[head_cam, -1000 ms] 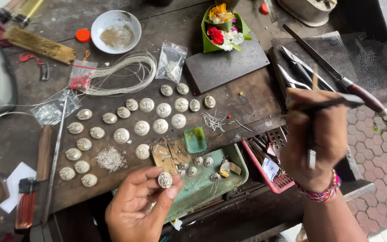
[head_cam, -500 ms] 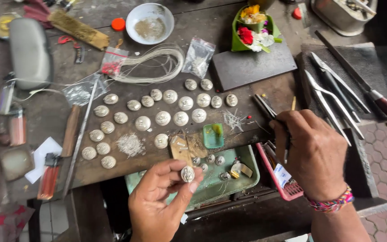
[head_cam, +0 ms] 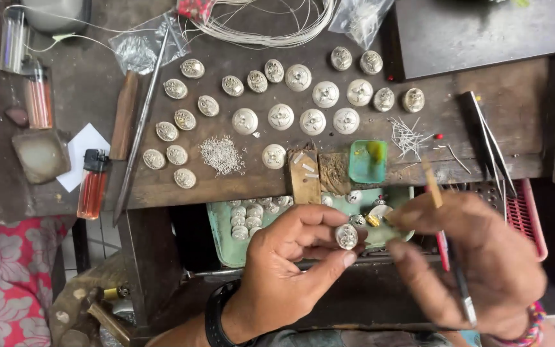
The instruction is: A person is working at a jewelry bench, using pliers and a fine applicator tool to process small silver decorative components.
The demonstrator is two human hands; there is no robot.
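Silver dome button held over the green tray (head_cam: 221, 239).
Left hand (head_cam: 290, 257) pinches the button (head_cam: 346, 236) at its fingertips; right hand (head_cam: 476, 263), blurred, grasps a thin stick (head_cam: 431, 183) and tweezers (head_cam: 460, 289).

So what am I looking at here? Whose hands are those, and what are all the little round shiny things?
The picture comes from a camera worn on a person's head, looking down at a dark wooden workbench. There is no machine here, only two bare hands. The left hand, with a black wristband, pinches one small round silver piece between thumb and fingers. The right hand is blurred and holds thin tools: a pale stick and something slim and metal pointing down. On the bench lie rows of the same round silver pieces, a pile of tiny wire rings, a coil of wire, tweezers and an orange lighter. Below the edge sits a green tray with more small pieces.
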